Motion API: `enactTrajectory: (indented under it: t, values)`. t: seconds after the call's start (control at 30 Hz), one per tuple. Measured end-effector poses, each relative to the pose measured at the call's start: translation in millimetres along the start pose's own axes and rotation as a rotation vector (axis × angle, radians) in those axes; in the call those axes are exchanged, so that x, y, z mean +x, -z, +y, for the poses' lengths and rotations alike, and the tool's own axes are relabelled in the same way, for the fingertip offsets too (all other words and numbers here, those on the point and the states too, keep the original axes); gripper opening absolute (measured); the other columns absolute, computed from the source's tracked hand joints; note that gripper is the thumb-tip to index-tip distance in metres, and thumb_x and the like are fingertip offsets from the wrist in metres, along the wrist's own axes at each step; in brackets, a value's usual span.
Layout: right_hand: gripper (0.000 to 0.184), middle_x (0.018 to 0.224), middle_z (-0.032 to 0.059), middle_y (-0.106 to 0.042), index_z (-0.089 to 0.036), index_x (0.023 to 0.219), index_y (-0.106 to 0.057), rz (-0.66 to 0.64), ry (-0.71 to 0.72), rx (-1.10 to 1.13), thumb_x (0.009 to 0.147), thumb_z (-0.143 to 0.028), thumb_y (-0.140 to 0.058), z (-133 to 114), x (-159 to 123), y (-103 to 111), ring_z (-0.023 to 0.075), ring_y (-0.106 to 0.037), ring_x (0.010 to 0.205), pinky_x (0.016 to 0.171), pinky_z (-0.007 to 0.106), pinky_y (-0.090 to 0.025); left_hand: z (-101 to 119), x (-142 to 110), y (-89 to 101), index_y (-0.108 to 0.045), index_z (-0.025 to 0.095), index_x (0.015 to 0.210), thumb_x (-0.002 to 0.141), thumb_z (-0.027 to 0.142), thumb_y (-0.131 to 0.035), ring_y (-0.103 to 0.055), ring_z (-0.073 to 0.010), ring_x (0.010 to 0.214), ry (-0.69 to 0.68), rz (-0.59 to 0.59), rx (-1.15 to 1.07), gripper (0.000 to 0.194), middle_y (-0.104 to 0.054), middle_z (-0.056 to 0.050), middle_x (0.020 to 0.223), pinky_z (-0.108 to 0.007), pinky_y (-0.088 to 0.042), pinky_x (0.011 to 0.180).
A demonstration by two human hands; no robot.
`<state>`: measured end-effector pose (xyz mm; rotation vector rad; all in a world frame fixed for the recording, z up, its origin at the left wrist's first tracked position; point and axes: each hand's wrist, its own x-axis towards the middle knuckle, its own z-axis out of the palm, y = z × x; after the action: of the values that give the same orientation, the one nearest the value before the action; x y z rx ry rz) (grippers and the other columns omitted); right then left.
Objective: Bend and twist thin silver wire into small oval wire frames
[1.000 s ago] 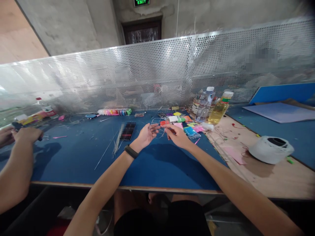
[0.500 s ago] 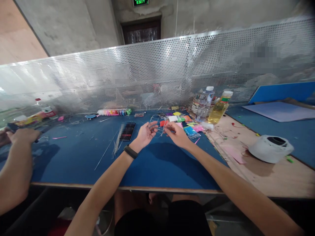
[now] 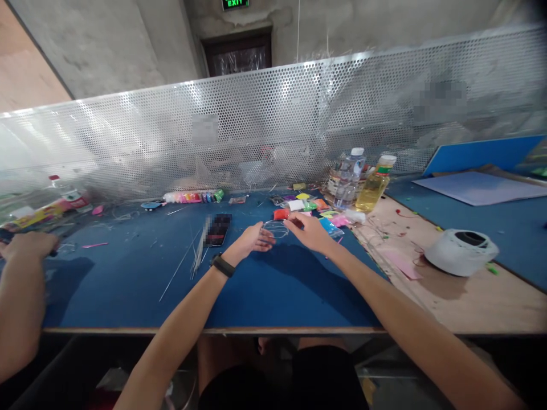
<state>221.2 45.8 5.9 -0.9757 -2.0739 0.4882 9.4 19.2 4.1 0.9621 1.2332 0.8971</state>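
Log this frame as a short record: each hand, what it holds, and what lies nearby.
left hand: pinches thin wire loop, low over blue table mat
right hand: holds loop's other side
left of hands: black phone, bundle of straight wires
behind hands: small coloured packets, two clear plastic bottles
far left: another person's hand

Both arms extended forward, forearms converging. Left hand (image 3: 252, 240) palm-down with fingers (image 3: 265, 237) curled inward; right hand (image 3: 311, 232) just beside it, fingers (image 3: 292, 224) pinched toward the left.
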Motion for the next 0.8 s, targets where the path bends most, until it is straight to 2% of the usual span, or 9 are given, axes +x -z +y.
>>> enactTrajectory:
  t: [0.07,0.13,0.2,0.23,0.33,0.43,0.53,0.67,0.8]
  values:
    - [0.029,0.084,0.0054,-0.07,-0.022,0.095,-0.06,-0.019,-0.049,-0.019,0.091,-0.049,-0.051,9.1,1.6,4.2,0.0206,-0.065,0.075,0.072,0.032,-0.048,-3.3,2.0,7.2,-0.062,0.013,0.059,0.092,0.038,-0.049,-0.051,-0.0137,0.043,-0.034,0.026,0.219,0.043,-0.062,-0.009,0.052,-0.023,-0.034,0.046]
    - [0.028,0.08,0.0057,-0.071,-0.021,0.098,-0.06,-0.039,-0.081,-0.072,0.091,-0.048,-0.053,16.3,2.4,8.3,0.0206,-0.065,0.072,0.069,0.032,-0.046,-4.0,1.5,12.0,-0.056,0.017,0.048,0.086,0.028,-0.059,-0.051,-0.0145,0.046,-0.225,0.128,0.298,0.04,-0.052,-0.005,0.042,-0.023,-0.031,0.047]
    - [0.028,0.076,0.0048,-0.07,-0.021,0.098,-0.059,-0.067,-0.103,-0.095,0.091,-0.047,-0.052,19.3,2.5,11.7,0.02,-0.064,0.067,0.066,0.031,-0.045,-1.0,-2.0,12.4,-0.053,0.019,0.046,0.084,0.023,-0.062,-0.057,-0.0171,0.057,-0.452,0.27,0.305,0.039,-0.052,-0.005,0.046,-0.023,-0.032,0.051]
    - [0.028,0.074,0.0041,-0.07,-0.021,0.099,-0.059,-0.079,-0.107,-0.092,0.092,-0.047,-0.051,19.1,2.4,13.0,0.0196,-0.064,0.065,0.064,0.031,-0.044,1.7,-4.7,10.8,-0.057,0.019,0.05,0.084,0.025,-0.063,-0.059,-0.0181,0.063,-0.545,0.282,0.325,0.035,-0.057,-0.006,0.053,-0.022,-0.033,0.053]
    - [0.031,0.067,0.0017,-0.068,-0.021,0.103,-0.057,-0.091,-0.126,-0.047,0.094,-0.049,-0.046,14.1,2.1,15.1,0.0188,-0.062,0.059,0.06,0.03,-0.042,10.0,-13.9,1.1,-0.072,0.019,0.077,0.087,0.033,-0.061,-0.059,-0.0167,0.07,-0.677,0.094,0.412,0.02,-0.07,-0.008,0.079,-0.022,-0.038,0.058]
    - [0.033,0.062,0.0014,-0.066,-0.02,0.106,-0.056,-0.067,-0.197,-0.049,0.094,-0.049,-0.044,7.2,2.4,14.6,0.0194,-0.062,0.056,0.059,0.03,-0.042,13.0,-20.6,-9.6,-0.071,0.016,0.101,0.092,0.043,-0.051,-0.053,-0.0113,0.053,-0.597,-0.136,0.403,0.035,-0.07,-0.008,0.077,-0.021,-0.035,0.049]
    - [0.029,0.074,0.0065,-0.07,-0.02,0.104,-0.057,0.011,-0.254,-0.169,0.091,-0.044,-0.052,1.5,2.7,12.1,0.023,-0.066,0.069,0.063,0.031,-0.043,10.9,-23.2,-16.0,-0.069,0.012,0.11,0.092,0.051,-0.047,-0.051,-0.0091,0.048,-0.487,-0.265,0.31,0.048,-0.069,-0.009,0.075,-0.02,-0.029,0.042]
    - [0.023,0.094,0.0127,-0.071,-0.02,0.102,-0.057,0.056,-0.235,-0.276,0.088,-0.038,-0.056,-2.3,1.9,7.6,0.028,-0.067,0.086,0.069,0.034,-0.045,7.7,-23.6,-18.9,-0.069,0.011,0.105,0.09,0.054,-0.05,-0.051,-0.0079,0.05,-0.417,-0.344,0.18,0.05,-0.068,-0.01,0.076,-0.018,-0.024,0.039]
    - [0.024,0.08,0.0091,-0.07,-0.021,0.101,-0.058,-0.03,-0.189,-0.159,0.089,-0.042,-0.055,-2.1,-0.3,4.6,0.0245,-0.067,0.07,0.062,0.035,-0.047,9.2,-22.8,-19.4,-0.065,0.012,0.093,0.09,0.055,-0.05,-0.047,-0.0066,0.045,-0.394,-0.337,0.029,0.045,-0.063,-0.005,0.068,-0.018,-0.02,0.038]
